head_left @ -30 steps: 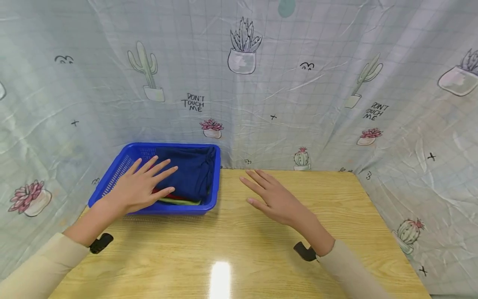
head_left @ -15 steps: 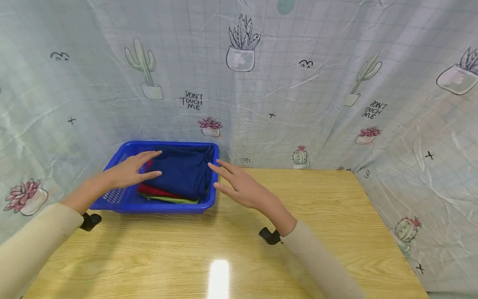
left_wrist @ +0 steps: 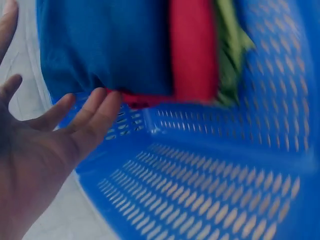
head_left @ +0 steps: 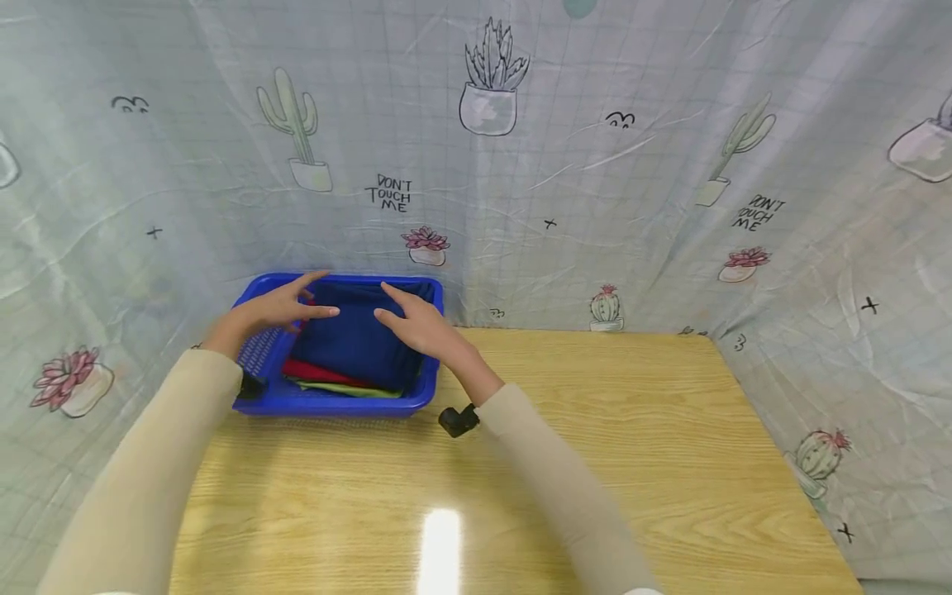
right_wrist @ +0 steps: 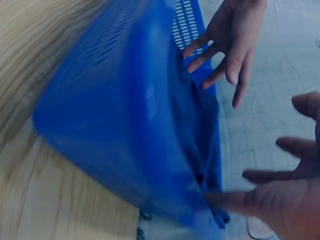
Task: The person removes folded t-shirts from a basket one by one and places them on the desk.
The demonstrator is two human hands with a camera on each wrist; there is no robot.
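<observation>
A blue plastic basket (head_left: pixel 335 405) with slotted walls stands at the back left of the table. In it lies a stack of folded cloth: navy cloth (head_left: pixel 353 335) on top, red cloth (left_wrist: pixel 194 50) and yellow-green cloth (left_wrist: pixel 228 60) beneath. My left hand (head_left: pixel 278 306) is over the basket's left part, fingers apart, fingertips at the stack's left edge; whether they touch it I cannot tell. Over the right part of the stack is my right hand (head_left: pixel 426 329), its fingers spread and holding nothing. In the right wrist view, both hands face each other across the navy cloth.
The wooden table (head_left: pixel 595 446) extends to the right and in front of the basket. A patterned curtain (head_left: pixel 535 165) hangs close behind the basket and along both sides. Black wrist mounts (head_left: pixel 458 420) stick out below my sleeves.
Both hands have moved in over the basket, the right one going left from above the bare table. Their fingers now reach over the cloth stack from either side. The basket stays put.
</observation>
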